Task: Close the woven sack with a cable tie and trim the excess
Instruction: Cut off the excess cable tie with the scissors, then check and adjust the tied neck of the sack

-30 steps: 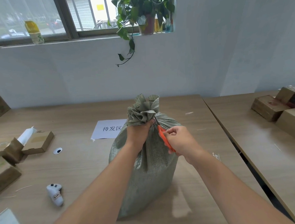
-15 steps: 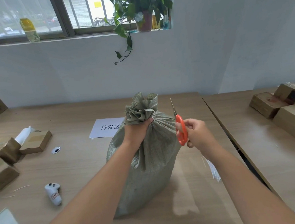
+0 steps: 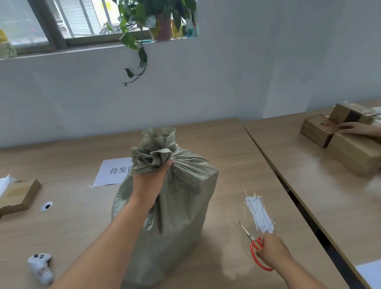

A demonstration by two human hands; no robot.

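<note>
A grey-green woven sack (image 3: 178,209) stands upright in the middle of the wooden table (image 3: 77,221). Its top is bunched into a ruffled neck. My left hand (image 3: 152,180) grips that neck from the near side and hides any tie around it. My right hand (image 3: 272,250) is low at the table's right front, holding orange-handled scissors (image 3: 256,248) with the blades shut and pointing away. A bundle of white cable ties (image 3: 259,214) lies on the table just beyond that hand.
A paper sign (image 3: 114,171) lies behind the sack. Cardboard boxes (image 3: 16,197) and a small white toy (image 3: 41,268) sit at the left. On the adjoining right table another person's hand (image 3: 354,128) rests on stacked boxes (image 3: 354,154). A potted plant (image 3: 152,12) hangs from the windowsill.
My right hand has carried the scissors from the sack's neck down and to the right, to table level beside the cable ties. My left hand stays on the neck.
</note>
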